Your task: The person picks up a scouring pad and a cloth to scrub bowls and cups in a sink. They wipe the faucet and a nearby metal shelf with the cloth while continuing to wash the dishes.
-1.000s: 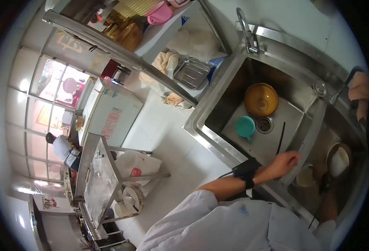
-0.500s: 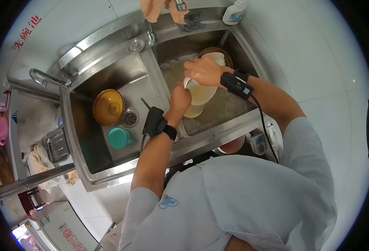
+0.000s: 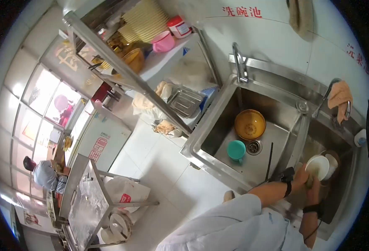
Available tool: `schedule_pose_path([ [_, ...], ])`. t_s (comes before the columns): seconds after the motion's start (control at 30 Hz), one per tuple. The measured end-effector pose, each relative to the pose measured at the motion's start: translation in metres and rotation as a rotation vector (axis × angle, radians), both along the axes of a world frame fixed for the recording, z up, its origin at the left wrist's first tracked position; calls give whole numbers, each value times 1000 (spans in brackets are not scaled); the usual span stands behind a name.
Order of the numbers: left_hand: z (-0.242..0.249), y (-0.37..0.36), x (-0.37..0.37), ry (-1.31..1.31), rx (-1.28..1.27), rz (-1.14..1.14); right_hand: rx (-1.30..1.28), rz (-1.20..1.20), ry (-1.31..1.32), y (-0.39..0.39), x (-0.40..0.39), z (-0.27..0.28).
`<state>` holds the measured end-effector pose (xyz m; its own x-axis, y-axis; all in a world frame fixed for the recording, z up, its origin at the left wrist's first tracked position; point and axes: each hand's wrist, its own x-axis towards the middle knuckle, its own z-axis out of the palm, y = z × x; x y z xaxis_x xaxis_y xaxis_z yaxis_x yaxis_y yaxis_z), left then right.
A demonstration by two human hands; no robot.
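A white bowl (image 3: 320, 166) is tilted over the right-hand sink basin (image 3: 335, 205). My left hand (image 3: 302, 175) is closed at its left rim. Just below, my right hand (image 3: 313, 190) closes on the lower rim, its fingertips partly hidden. Between hands and bowl shows a greenish patch that I cannot make out. More white dishes (image 3: 331, 164) stand in a brown bowl (image 3: 338, 157) right behind. In the left-hand basin (image 3: 285, 142) are an amber bowl (image 3: 250, 124), a green cup (image 3: 236, 150) and a dark thin stick (image 3: 270, 163).
Two faucets (image 3: 239, 67) rise behind the basins, one draped with an orange cloth (image 3: 340, 98). A metal shelf (image 3: 151, 75) to the left carries stacked dishes, a pink cup (image 3: 163, 42) and a metal tray (image 3: 185, 102). Beyond a metal table (image 3: 88, 205), another person (image 3: 48, 175) is at the far left.
My view has swung left, bringing in the shelf, the floor and another person. The hands now appear at the right, still at the white bowl, which is tilted differently.
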<state>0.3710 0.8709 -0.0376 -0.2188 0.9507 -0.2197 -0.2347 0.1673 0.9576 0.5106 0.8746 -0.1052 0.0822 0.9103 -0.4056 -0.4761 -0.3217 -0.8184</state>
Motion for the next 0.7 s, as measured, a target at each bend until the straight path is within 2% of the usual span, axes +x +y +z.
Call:
schedule_pose_path([
  [0.03, 8, -4, -15, -20, -64, -216, 5, 19, 3, 10, 10, 3],
  [0.07, 13, -3, -28, -39, -132, -426, -20, 104, -463, 20, 22, 15],
  [0.1, 17, 4, -34, 187, -149, -536, -37, 183, -934, 26, 34, 24],
  [0.13, 13, 6, -32, 179, -149, -521, -32, 197, -941, 26, 34, 42],
  [0.2, 4, 18, -21, 532, 170, -403, 468, 220, -1383, 27, 25, 76],
  [0.23, -6, 20, -14, 557, 258, -365, 754, 315, -1653, 40, 44, 66],
  [0.27, -5, 21, -13, 561, 261, -360, 762, 313, -1650, 37, 26, 86],
  [0.33, -3, 21, -8, 719, 202, -517, 623, 612, -1918, 28, -10, 128],
  [0.37, -11, 21, -6, 721, 206, -520, 621, 606, -1919, 23, -19, 141],
  [0.43, -47, 23, -1, 519, 266, -385, 843, 597, -1818, 16, -29, 154],
  [0.47, -61, 25, 7, 519, 264, -388, 840, 597, -1816, 16, -28, 148],
  [0.53, -77, 26, 18, 244, 61, -249, 453, 222, -1615, 19, -26, 120],
  [0.57, -77, 25, 20, 151, -6, -196, 450, 228, -1614, 29, -11, 89],
  [0.6, -61, 22, 17, 344, -35, -227, 303, 168, -1386, 44, 15, 46],
  [0.63, -57, 21, 19, 535, -66, -260, 158, 108, -1157, 44, 16, 44],
  [0.67, -60, 18, 23, 532, -75, -266, 146, 111, -1158, 36, 18, 40],
  [0.7, -61, 15, 25, 321, -68, -248, 86, 132, -630, 24, 18, 34],
])
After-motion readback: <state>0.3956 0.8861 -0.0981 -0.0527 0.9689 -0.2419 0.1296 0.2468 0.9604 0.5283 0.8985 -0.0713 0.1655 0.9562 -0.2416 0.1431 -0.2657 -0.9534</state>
